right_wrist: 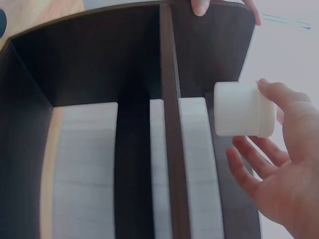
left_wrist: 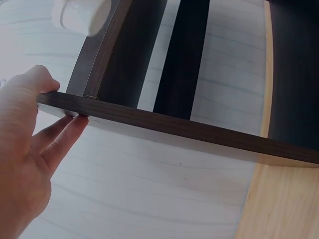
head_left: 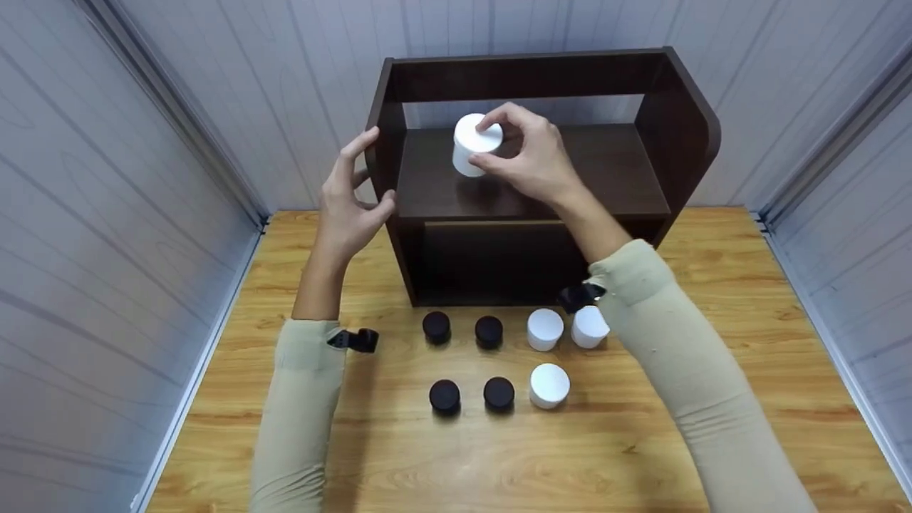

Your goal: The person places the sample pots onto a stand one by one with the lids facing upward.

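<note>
- The white jar [head_left: 476, 144] sat just above the upper board of the dark shelf [head_left: 684, 121], my right hand [head_left: 531, 160] pinching its lid rim.
- It looked light, rigid and smooth; gripping the sides seemed safest.
- My left hand [head_left: 349, 206] clasped the shelf's left panel.

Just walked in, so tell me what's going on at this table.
A person is working at a dark wooden two-tier shelf on a light wood table. The right hand holds a white cylindrical jar by its lid, on or just above the upper shelf board. The left hand grips the shelf's left side panel. In front of the shelf, four black round jars and three more white round jars stand on the table.
</note>
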Demonstrator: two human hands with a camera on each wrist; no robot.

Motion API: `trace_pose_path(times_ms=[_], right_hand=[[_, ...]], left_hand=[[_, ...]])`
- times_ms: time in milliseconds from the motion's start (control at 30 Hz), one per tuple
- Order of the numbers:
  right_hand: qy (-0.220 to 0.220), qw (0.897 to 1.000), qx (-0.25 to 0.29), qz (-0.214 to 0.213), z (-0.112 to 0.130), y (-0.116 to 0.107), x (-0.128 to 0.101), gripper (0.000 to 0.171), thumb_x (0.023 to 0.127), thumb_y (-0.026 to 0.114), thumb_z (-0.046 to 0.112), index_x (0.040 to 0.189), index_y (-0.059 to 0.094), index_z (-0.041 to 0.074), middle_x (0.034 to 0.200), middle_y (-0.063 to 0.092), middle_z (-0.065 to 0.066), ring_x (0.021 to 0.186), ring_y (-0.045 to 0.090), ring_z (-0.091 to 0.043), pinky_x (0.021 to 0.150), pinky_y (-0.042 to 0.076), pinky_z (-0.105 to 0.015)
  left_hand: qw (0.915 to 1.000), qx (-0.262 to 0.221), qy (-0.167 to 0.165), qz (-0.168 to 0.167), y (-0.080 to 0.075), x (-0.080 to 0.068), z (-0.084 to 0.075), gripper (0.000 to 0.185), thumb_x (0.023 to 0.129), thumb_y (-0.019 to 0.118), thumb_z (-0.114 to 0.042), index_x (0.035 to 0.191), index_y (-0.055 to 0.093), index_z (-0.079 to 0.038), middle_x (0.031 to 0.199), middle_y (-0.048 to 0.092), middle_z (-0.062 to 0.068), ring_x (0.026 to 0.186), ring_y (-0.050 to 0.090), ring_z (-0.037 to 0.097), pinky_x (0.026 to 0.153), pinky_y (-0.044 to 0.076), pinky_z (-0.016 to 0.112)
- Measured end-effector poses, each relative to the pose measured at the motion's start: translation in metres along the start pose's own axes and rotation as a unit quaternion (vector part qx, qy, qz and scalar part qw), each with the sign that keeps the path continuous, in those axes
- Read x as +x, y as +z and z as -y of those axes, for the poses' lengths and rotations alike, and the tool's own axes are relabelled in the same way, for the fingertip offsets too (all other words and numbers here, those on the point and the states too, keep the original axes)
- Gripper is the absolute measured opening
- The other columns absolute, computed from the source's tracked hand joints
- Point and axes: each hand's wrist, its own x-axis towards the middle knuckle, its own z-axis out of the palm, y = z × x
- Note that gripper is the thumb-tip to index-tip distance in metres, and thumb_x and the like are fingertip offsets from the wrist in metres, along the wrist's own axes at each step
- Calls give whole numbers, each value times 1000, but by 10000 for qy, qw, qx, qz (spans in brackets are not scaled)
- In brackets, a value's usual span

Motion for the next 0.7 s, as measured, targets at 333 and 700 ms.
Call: trace_pose_path(times_ms=[333, 700], right_hand=[[282, 9978, -46, -606, -10, 42, 14, 40, 90, 93, 13, 124, 75, 0, 133, 76, -16, 118, 74, -21, 103, 57, -22], [651, 9959, -178, -601, -11, 63, 20, 39, 93, 92, 16, 126, 75, 3, 137, 73, -17, 119, 74, -22, 103, 61, -25]], left_hand=[[9999, 84, 64, -32, 0, 0, 2, 71, 95, 70, 4, 163, 51, 0, 173, 52, 19, 161, 51, 28, 121, 61, 54], [10000, 19, 39, -43, 3, 1, 2, 71, 94, 70, 5, 163, 51, 0, 173, 53, 19, 161, 51, 27, 119, 62, 53]])
